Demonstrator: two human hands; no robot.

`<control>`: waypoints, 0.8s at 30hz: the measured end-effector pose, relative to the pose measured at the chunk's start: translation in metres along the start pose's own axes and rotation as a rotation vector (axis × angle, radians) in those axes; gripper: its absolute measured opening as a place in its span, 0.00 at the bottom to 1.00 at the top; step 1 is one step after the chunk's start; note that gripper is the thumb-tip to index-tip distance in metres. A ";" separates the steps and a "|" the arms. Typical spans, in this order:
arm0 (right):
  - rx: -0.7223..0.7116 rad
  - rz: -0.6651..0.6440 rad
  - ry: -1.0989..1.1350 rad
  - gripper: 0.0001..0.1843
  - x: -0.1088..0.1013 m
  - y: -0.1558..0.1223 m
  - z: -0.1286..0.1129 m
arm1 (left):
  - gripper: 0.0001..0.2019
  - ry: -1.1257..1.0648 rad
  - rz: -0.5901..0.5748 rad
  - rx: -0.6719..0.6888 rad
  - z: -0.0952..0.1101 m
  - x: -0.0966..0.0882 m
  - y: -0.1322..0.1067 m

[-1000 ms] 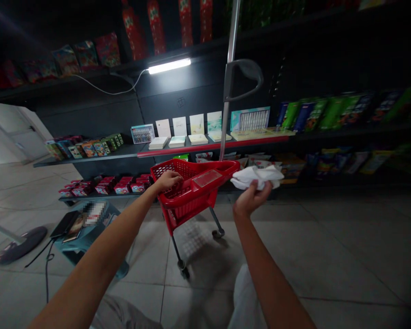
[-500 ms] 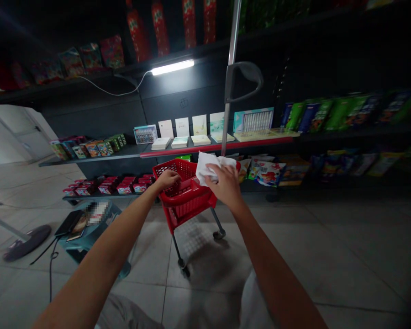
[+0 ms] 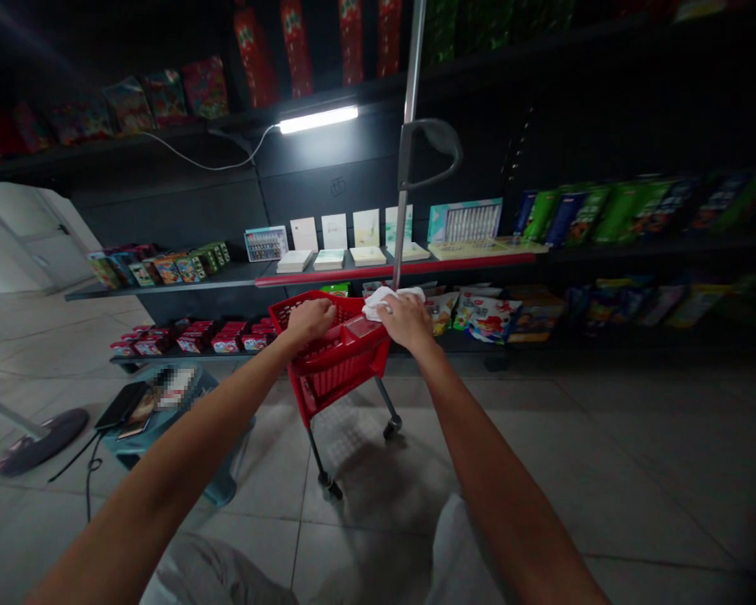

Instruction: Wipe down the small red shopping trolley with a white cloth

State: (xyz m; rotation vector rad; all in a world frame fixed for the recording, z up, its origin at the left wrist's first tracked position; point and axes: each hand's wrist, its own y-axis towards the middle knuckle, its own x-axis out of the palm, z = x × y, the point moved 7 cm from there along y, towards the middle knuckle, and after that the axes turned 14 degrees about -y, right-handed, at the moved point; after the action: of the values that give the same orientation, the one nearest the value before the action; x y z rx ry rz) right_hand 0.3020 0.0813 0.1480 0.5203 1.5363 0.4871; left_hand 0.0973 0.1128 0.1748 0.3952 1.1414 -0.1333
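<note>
A small red wheeled shopping basket (image 3: 333, 370) stands on the tiled floor in front of me, with a tall metal pole and grey handle (image 3: 425, 155) rising from its far side. My left hand (image 3: 311, 319) is closed over the basket's near rim. My right hand (image 3: 406, 321) presses a crumpled white cloth (image 3: 384, 298) onto the basket's top edge at its right end, fingers curled on the cloth.
Dark store shelves (image 3: 416, 269) with cards, boxes and packets run behind the basket. A lit tube lamp (image 3: 318, 119) hangs above. A low teal stool (image 3: 164, 412) with flat items and a fan base (image 3: 41, 437) stand at the left. My knees show below.
My right hand carried the white cloth from the right of the basket leftward and down onto its top edge. The left hand stayed on the rim; the basket shifted slightly left.
</note>
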 end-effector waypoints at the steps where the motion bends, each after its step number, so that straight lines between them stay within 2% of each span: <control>1: -0.005 -0.001 -0.011 0.20 0.000 -0.001 -0.005 | 0.23 -0.013 -0.037 -0.014 0.015 0.003 -0.005; 3: -0.007 0.000 -0.032 0.21 0.000 -0.004 -0.014 | 0.26 -0.030 -0.112 0.007 0.045 0.013 -0.017; 4: -0.011 0.002 -0.039 0.21 0.000 -0.006 -0.019 | 0.29 -0.043 -0.104 0.033 0.059 0.017 -0.023; 7: -0.020 0.024 -0.035 0.22 -0.003 -0.014 -0.033 | 0.32 -0.009 0.044 0.034 0.074 0.019 -0.042; 10: -0.045 0.044 0.002 0.20 -0.008 -0.019 -0.044 | 0.33 0.022 0.101 0.076 0.067 0.017 -0.053; 15: -0.140 0.006 0.091 0.18 -0.010 -0.019 -0.054 | 0.36 0.005 0.106 0.073 0.037 0.005 -0.057; 18: -0.189 0.025 0.157 0.19 -0.011 -0.020 -0.056 | 0.34 -0.004 0.106 0.059 0.028 -0.001 -0.058; 24: -0.260 0.143 0.252 0.21 -0.012 -0.029 -0.051 | 0.26 -0.032 0.113 0.098 0.020 -0.005 -0.061</control>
State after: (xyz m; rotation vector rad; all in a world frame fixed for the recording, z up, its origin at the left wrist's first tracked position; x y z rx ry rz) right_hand 0.2507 0.0516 0.1414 0.3777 1.6490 0.8771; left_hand 0.0941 0.0484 0.1724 0.5420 1.0811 -0.0962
